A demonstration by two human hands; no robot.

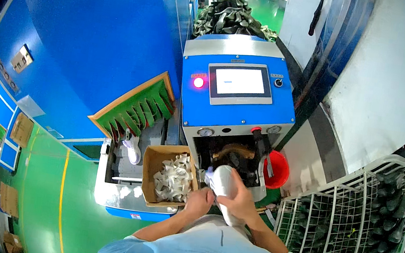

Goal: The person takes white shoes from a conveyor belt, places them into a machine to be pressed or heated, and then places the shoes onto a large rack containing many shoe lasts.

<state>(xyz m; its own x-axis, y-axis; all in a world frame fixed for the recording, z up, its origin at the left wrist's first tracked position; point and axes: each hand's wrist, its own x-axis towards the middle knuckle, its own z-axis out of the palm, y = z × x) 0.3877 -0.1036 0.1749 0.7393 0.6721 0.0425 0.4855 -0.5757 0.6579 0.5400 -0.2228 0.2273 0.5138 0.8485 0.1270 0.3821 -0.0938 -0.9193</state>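
A pale shoe (225, 183) is held in front of my body, its smooth white sole turned up. My right hand (241, 203) is closed around its right side, thumb lying across the sole. Close against the shoe's left side, my left hand (199, 203) has its fingers curled in; what they grip is hidden. Just left of that hand stands an open cardboard box (150, 173) with crumpled white pieces (173, 178) inside. Beyond the shoe is the dark opening (232, 156) of a blue and white machine (191, 105).
Another white shoe (132, 150) sits on a conveyor (154, 138) by a green strip curtain (137, 109). A red bucket (278, 171) stands right of the machine. White wire racks (332, 222) with dark shoe-shaped pieces fill the right. More dark pieces (231, 16) are heaped behind.
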